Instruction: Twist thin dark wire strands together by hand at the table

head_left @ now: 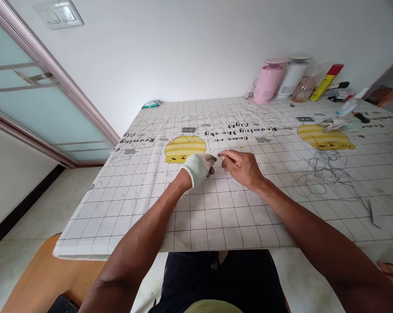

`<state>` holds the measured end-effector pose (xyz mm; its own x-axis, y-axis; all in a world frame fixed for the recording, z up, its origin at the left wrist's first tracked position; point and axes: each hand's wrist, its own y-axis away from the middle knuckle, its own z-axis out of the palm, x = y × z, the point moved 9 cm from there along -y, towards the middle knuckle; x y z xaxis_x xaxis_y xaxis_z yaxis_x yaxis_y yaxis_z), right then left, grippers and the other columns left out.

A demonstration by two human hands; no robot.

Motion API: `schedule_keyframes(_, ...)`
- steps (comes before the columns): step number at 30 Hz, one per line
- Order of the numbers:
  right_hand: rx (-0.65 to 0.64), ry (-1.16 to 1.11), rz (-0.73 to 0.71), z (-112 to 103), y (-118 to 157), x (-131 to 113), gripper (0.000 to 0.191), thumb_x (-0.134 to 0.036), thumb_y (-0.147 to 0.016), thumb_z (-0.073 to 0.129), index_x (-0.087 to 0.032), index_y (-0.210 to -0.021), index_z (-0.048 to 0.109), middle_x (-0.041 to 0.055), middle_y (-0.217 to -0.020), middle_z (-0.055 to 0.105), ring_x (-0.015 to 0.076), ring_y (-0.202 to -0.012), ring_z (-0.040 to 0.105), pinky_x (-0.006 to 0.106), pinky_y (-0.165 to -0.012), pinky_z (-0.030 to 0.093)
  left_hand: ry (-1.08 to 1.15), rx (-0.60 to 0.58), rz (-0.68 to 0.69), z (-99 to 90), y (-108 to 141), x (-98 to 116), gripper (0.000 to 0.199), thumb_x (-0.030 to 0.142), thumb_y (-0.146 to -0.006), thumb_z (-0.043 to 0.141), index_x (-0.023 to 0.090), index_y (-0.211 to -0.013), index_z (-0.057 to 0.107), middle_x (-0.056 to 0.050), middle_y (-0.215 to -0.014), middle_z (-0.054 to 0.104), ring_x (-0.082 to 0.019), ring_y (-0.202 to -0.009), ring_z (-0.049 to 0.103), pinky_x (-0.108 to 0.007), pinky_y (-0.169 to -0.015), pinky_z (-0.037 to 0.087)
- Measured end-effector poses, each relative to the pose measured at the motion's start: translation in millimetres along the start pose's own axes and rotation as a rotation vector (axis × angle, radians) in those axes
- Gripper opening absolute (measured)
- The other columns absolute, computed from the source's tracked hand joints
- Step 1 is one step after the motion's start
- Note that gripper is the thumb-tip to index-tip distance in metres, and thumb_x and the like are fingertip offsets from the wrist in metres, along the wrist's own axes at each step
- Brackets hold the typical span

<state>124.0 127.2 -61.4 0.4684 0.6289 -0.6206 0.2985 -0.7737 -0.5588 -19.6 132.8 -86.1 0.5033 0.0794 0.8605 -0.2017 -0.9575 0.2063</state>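
Note:
My left hand (201,168) wears a pale glove with grey fingertips, its fingers pinched together over the middle of the table. Just right of it, my right hand (241,166) is bare, with thumb and forefinger closed in a pinch. A small gap separates the fingertips of the two hands. Whatever they hold is too fine to make out. Beneath both lies a white checked tablecloth (196,217) with printed yellow striped figures and lettering. A tangle of dark thread (330,174) rests on the cloth to the right.
Along the back right stand a pink device (268,82), a white device (290,80), a bottle (303,89) and a yellow-red box (327,82). A small blade-like tool (374,214) lies at the right. A green packet (152,104) sits at the back left corner.

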Motion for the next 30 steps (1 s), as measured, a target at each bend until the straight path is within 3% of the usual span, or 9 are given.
schedule_keyframes(5,-0.029,-0.07,0.112,3,0,10,0.022,-0.037,-0.102,0.058,-0.023,-0.1,0.075,-0.0007,-0.068,0.071,0.0153,-0.055,0.066,0.029,-0.058,0.054,-0.039,-0.007,-0.017,-1.8,3,2,0.028,0.024,-0.099,0.049,0.017,-0.106,0.074,-0.001,-0.071,0.069,-0.012,-0.058,0.06,-0.024,-0.062,0.048)
schedule_keyframes(12,0.001,-0.223,0.255,0,1,15,0.029,-0.049,-0.101,0.061,-0.022,-0.096,0.073,-0.0001,-0.064,0.068,0.0162,-0.052,0.067,0.03,-0.054,0.057,-0.122,0.034,0.104,-2.8,0,15,0.029,0.035,-0.096,0.051,0.02,-0.076,0.065,-0.004,-0.081,0.073,-0.015,-0.064,0.066,-0.028,-0.065,0.047)
schedule_keyframes(16,0.035,-0.29,0.315,-4,0,19,0.032,-0.053,-0.1,0.061,-0.022,-0.099,0.068,0.0005,-0.064,0.069,0.0171,-0.052,0.067,0.031,-0.054,0.058,-0.079,0.075,0.112,-9.0,0,17,0.029,0.038,-0.098,0.05,0.02,-0.084,0.069,-0.005,-0.09,0.076,-0.016,-0.068,0.069,-0.028,-0.068,0.048)
schedule_keyframes(21,0.011,-0.345,0.366,-2,-1,23,0.027,-0.049,-0.1,0.061,-0.022,-0.097,0.063,0.0004,-0.064,0.069,0.0168,-0.051,0.067,0.03,-0.052,0.056,0.037,0.097,0.086,-9.8,1,13,0.035,0.035,-0.098,0.053,0.019,-0.12,0.074,-0.004,-0.09,0.077,-0.016,-0.072,0.07,-0.027,-0.073,0.052)
schedule_keyframes(25,0.018,-0.254,0.28,-6,1,11,0.026,-0.048,-0.104,0.054,-0.023,-0.1,0.061,-0.0008,-0.064,0.068,0.0167,-0.053,0.066,0.03,-0.054,0.055,0.089,0.103,0.056,-8.0,2,9,0.036,0.029,-0.099,0.051,0.019,-0.123,0.075,-0.002,-0.079,0.074,-0.014,-0.067,0.066,-0.025,-0.069,0.052)
schedule_keyframes(30,-0.092,0.003,-0.039,-4,2,-17,0.022,-0.045,-0.105,0.052,-0.025,-0.105,0.063,-0.0007,-0.071,0.071,0.017,-0.063,0.067,0.031,-0.064,0.054,0.067,-0.063,0.064,6.0,4,10,0.023,0.027,-0.094,0.058,0.015,-0.089,0.077,-0.003,-0.07,0.07,-0.013,-0.057,0.062,-0.025,-0.061,0.05)
